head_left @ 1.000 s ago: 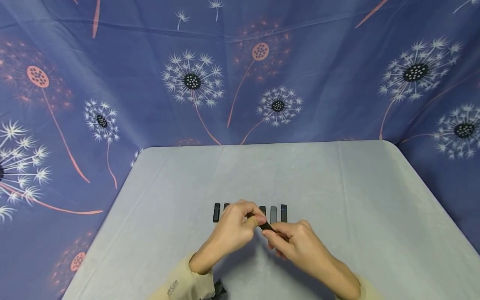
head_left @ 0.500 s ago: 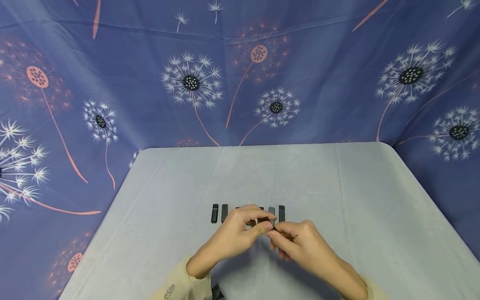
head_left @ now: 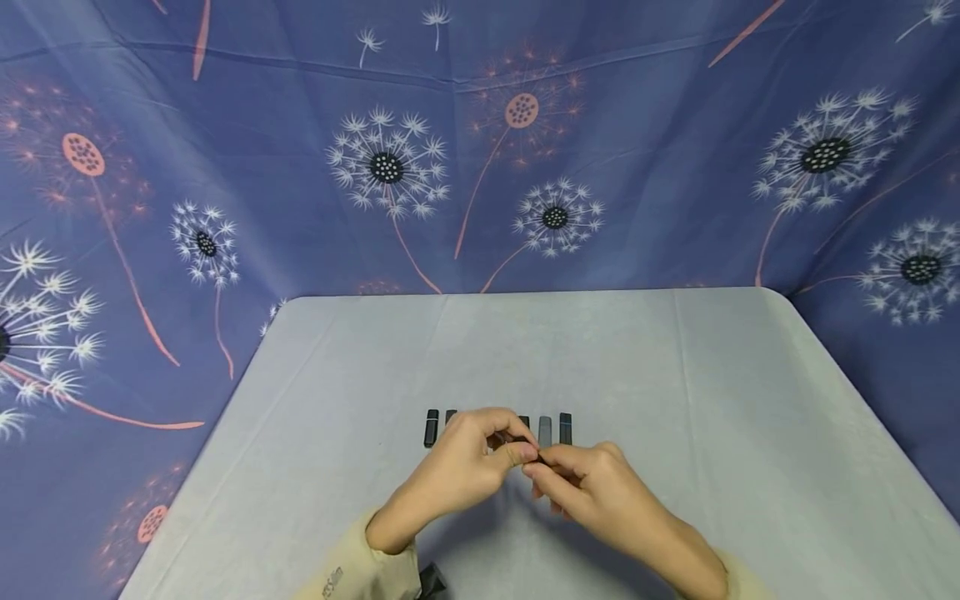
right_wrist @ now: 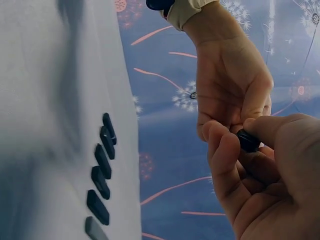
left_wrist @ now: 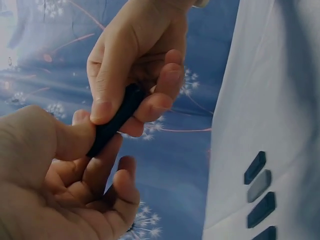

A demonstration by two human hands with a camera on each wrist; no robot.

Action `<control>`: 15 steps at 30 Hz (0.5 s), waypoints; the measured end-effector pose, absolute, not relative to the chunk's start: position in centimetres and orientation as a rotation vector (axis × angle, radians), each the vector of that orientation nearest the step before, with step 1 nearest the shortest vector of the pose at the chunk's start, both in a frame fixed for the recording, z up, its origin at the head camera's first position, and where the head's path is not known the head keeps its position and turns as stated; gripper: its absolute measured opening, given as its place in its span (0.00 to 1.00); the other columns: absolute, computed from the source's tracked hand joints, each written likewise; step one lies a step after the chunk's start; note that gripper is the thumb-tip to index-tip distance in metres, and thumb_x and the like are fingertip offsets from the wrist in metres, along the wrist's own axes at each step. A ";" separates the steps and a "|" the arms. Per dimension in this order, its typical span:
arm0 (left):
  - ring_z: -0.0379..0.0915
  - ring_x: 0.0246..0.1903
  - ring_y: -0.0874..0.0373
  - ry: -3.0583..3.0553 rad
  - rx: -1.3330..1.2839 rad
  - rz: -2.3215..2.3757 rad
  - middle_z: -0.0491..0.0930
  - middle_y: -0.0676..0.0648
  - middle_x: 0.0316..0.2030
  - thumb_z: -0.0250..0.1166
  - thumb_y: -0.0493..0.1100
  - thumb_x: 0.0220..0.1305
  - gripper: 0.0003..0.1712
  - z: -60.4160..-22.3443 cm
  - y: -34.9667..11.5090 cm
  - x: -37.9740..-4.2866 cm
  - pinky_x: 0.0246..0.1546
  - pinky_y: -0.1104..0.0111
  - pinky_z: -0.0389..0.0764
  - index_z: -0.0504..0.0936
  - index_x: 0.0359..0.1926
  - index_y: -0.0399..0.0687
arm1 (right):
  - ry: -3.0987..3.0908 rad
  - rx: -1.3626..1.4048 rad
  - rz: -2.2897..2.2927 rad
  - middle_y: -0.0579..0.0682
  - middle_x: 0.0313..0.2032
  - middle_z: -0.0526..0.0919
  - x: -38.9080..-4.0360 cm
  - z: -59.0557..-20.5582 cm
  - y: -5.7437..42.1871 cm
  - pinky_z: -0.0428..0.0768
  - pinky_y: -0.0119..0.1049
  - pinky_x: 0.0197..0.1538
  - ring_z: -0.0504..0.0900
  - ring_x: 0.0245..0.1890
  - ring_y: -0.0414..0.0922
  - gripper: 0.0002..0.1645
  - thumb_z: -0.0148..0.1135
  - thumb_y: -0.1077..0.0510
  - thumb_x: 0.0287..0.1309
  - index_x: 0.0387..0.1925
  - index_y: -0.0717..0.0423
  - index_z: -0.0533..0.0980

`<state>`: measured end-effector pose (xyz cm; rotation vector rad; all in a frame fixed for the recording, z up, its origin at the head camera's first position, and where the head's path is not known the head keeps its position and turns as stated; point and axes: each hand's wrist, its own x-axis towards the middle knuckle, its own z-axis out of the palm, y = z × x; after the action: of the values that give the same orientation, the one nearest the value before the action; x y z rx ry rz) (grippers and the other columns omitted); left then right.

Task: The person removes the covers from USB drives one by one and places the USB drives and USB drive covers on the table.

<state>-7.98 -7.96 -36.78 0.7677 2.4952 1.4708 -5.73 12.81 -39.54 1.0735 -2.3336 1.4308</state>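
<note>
Between both hands is a slim black stick [left_wrist: 117,117] that looks like a USB flash drive. My left hand [head_left: 472,458] pinches one end between thumb and fingers. The other end is gripped by the thumb and fingers of my right hand [head_left: 600,483]. In the right wrist view only a short dark end of the stick [right_wrist: 248,141] shows, among the fingers. The hands meet above the table, in front of a row of similar sticks. In the head view the left hand covers the middle of that row.
The row on the pale table [head_left: 360,367] runs from a black stick with a light band [head_left: 431,427] at left, past a grey stick [head_left: 545,430], to a dark one [head_left: 566,429] at right. Patterned blue cloth [head_left: 637,167] hangs behind the table.
Both hands shifted slightly right, then back left, and stayed close together. Less of the held stick shows between them in the head view than a second ago. The visible row sticks stayed put.
</note>
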 end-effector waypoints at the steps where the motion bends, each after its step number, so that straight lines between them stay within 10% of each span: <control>1: 0.77 0.29 0.68 2.513 0.767 1.473 0.85 0.62 0.33 0.69 0.45 0.70 0.05 -36.7 -7.9 -8.0 0.30 0.72 0.79 0.87 0.36 0.62 | -2.319 1.080 1.419 0.35 0.20 0.82 -5.8 -39.5 12.8 0.68 0.16 0.17 0.74 0.18 0.22 0.14 0.65 0.68 0.66 0.29 0.47 0.82; 15: 0.80 0.31 0.63 2.503 0.663 1.581 0.87 0.57 0.32 0.67 0.41 0.71 0.07 -37.2 -7.8 -7.5 0.29 0.71 0.77 0.87 0.34 0.55 | -2.282 1.108 1.364 0.35 0.15 0.78 -5.6 -39.5 12.5 0.64 0.13 0.16 0.70 0.16 0.20 0.18 0.66 0.68 0.65 0.23 0.45 0.77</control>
<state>-7.46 -7.84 -37.24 0.6627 2.5031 1.5810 -5.62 12.52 -39.49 1.1078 -2.2817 1.3637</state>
